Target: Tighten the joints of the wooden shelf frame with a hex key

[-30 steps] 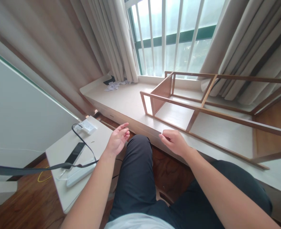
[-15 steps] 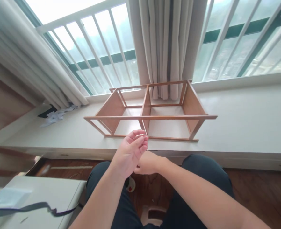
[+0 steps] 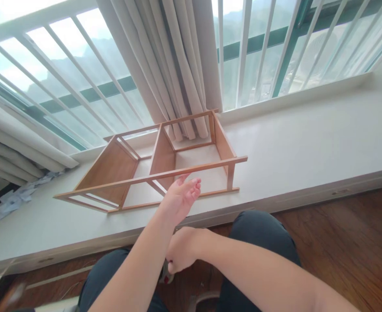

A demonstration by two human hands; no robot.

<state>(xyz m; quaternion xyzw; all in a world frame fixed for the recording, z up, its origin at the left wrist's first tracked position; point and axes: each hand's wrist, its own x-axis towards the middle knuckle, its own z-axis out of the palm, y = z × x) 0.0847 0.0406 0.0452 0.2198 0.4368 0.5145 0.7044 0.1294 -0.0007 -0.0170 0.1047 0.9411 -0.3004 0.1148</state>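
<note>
A wooden shelf frame (image 3: 191, 168) with board panels lies on its side on the white window ledge. My left hand (image 3: 182, 197) is raised in front of its near rail, palm turned up, with the fingers curled and the thumb folded against them. Whatever it may hold is too small or hidden to make out. Lower down, my right hand (image 3: 184, 249) is closed beneath my left forearm, back of the hand upward. Its fingers are mostly hidden, and a small dark spot shows at the fingertips.
The white ledge (image 3: 291, 143) runs beneath barred windows. A grey curtain (image 3: 178, 65) hangs behind the frame. Crumpled papers (image 3: 15, 197) lie at the ledge's left end. My knees (image 3: 262, 234) are close to the ledge, above a dark wood floor (image 3: 347, 229).
My view has swung right and tilted, so the frame appears further left and slanted. My right hand has shifted down and left, under my left forearm. The left hand remains raised and curled.
</note>
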